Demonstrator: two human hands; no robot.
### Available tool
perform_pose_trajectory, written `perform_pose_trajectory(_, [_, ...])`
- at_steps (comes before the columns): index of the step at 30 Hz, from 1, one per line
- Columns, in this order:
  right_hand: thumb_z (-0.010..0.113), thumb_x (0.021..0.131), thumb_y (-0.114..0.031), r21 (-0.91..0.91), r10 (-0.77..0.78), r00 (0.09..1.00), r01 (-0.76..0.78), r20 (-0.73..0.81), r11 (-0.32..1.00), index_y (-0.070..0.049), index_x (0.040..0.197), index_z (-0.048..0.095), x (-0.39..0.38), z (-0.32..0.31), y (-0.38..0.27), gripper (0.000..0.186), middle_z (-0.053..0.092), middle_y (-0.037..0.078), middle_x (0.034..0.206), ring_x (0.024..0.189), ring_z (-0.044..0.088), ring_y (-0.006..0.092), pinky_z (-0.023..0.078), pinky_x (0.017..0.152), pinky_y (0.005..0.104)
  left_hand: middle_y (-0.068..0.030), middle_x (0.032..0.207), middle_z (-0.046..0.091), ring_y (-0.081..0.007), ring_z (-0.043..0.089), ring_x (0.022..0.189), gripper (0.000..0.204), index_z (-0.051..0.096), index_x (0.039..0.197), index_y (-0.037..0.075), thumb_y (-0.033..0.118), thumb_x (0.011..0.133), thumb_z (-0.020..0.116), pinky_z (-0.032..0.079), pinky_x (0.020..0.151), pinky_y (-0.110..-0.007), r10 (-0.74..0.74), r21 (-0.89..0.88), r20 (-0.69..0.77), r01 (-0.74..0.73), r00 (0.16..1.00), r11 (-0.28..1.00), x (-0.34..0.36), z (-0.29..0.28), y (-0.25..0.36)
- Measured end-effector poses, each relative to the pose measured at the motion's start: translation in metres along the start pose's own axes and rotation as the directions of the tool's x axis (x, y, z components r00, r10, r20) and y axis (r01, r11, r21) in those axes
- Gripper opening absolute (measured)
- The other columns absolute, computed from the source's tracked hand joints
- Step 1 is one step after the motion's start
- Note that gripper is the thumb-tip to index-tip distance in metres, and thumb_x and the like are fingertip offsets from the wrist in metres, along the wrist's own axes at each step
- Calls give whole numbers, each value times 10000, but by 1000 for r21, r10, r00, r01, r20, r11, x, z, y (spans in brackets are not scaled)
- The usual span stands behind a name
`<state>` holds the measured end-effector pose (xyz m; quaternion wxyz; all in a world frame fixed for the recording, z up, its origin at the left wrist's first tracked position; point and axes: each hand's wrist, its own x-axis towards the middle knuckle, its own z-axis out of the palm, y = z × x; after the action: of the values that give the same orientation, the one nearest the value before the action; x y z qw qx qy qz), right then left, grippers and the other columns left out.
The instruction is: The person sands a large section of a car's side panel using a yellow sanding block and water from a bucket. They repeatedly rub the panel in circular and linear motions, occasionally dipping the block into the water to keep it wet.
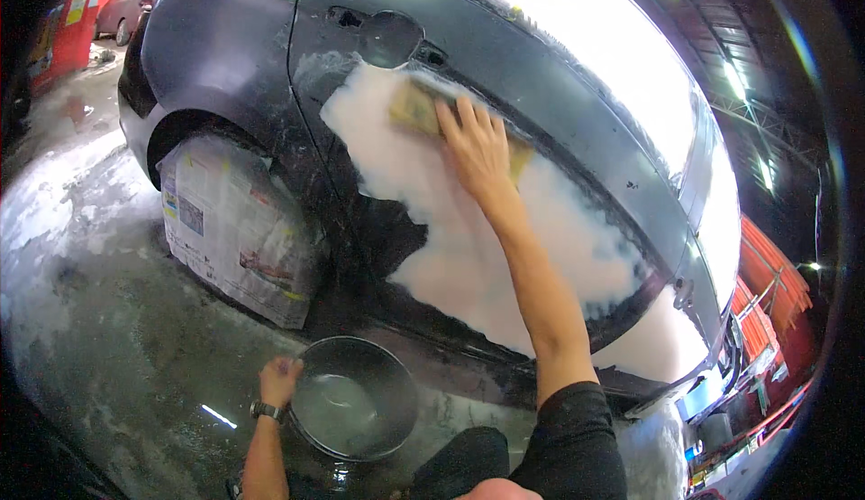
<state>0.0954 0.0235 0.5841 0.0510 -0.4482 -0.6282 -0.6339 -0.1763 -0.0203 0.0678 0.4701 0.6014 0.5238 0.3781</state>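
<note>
My right hand [478, 144] presses a long yellowish sanding block [414, 108] against a dark car door [396, 239], its fingers spread over the block's top. Under it lies a wide pale pinkish patch of filler [468, 266] with blurred edges. The block sits on the upper part of this patch, below the door handle recess [391, 39]. Low on the left, my left hand [280, 381], a watch on its wrist, is closed beside the rim of a black basin [407, 369]. Cloudy water [338, 410] stands in the basin. What the left fingers hold, if anything, is hidden.
Newspaper [230, 225] covers the rear wheel, left of the door. The floor [99, 320] is wet and whitish in places. Another car [122, 9] stands far left. At the right are orange-red corrugated panels [766, 275] and assorted items near the car's front.
</note>
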Motion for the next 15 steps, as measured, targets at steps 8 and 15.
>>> perform_pose_trajectory(8, [627, 871, -165, -2, -98, 994, 98, -41, 995, -73, 1321, 608, -40, 2, -17, 460, 577, 152, 1265, 1074, 595, 296, 489, 879, 444, -218, 865, 741, -343, 724, 785, 400, 743, 943, -22, 370, 871, 775, 537, 712, -437, 51, -18, -21, -51, 998, 999, -11, -10, 19])
perform_pose_trajectory(15, [638, 863, -174, -12, 52, 996, -51, 72, 999, -97, 1340, 622, 29, 10, -8, 484, 568, 153, 1351, 1098, 590, 297, 489, 890, 421, -233, 910, 737, -401, 715, 833, 403, 730, 950, -25, 369, 871, 762, 537, 740, -455, 46, 17, 23, -47, 999, 999, -3, -6, 8])
